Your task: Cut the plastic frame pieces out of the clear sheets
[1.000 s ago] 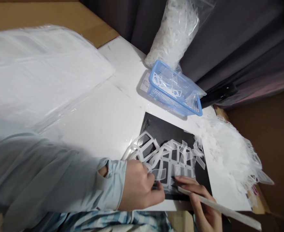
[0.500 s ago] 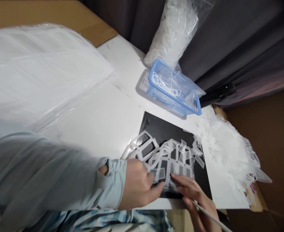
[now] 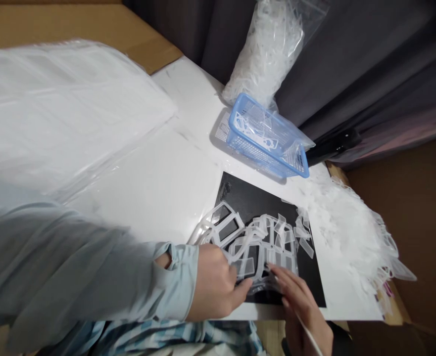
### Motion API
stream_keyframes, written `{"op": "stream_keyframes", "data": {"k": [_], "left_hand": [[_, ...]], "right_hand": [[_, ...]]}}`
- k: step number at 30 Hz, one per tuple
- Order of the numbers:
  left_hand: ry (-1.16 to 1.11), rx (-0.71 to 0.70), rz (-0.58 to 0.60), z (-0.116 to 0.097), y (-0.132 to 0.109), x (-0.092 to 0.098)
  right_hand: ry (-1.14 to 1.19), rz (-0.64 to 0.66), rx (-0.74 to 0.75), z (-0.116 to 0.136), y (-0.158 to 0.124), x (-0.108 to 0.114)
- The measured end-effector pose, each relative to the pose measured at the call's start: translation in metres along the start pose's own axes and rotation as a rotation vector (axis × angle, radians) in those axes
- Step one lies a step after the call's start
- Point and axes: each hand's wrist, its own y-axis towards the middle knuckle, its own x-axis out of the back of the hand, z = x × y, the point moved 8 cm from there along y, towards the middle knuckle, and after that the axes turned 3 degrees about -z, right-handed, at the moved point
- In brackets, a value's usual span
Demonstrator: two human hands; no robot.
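A translucent plastic sheet of window-like frames (image 3: 275, 242) lies on a black mat (image 3: 257, 193) near the table's front edge. My left hand (image 3: 216, 282) is closed with curled fingers on its near left part, the thumb pointing right. Over the near right part, my right hand (image 3: 303, 301) is closed round a slim tool whose tip is hidden; a thin white cord (image 3: 309, 333) runs down from it. Small loose rectangular offcuts (image 3: 304, 232) lie at the mat's right side.
Behind the mat stands a blue mesh basket (image 3: 257, 151) with white pieces and a clear bag. A full clear bag (image 3: 266, 54) stands behind it. White scraps (image 3: 355, 232) are heaped on the right, and stacked white plastic sheets (image 3: 65, 109) lie on the left.
My right hand has shifted slightly left over the frames, and the cord now hangs more steeply. My left hand stays nearly in place.
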Motion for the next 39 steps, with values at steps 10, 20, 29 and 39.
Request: {"op": "stream_keyframes", "data": {"k": [10,20,29,39], "left_hand": [[0.027,-0.045,0.007,-0.002,-0.003,-0.001],[0.013,-0.015,0.014,-0.003,-0.003,-0.005],[0.009,0.007,-0.048,-0.001,-0.001,0.001],[0.006,0.041,-0.026,-0.001,-0.003,-0.003]], "right_hand": [[-0.442,-0.472,-0.216,-0.064,0.017,0.077],[0.22,-0.028,-0.212,-0.032,0.012,0.021],[0.253,0.327,-0.048,-0.006,0.014,-0.016],[0.287,0.127,-0.063,-0.013,0.018,-0.004]]}}
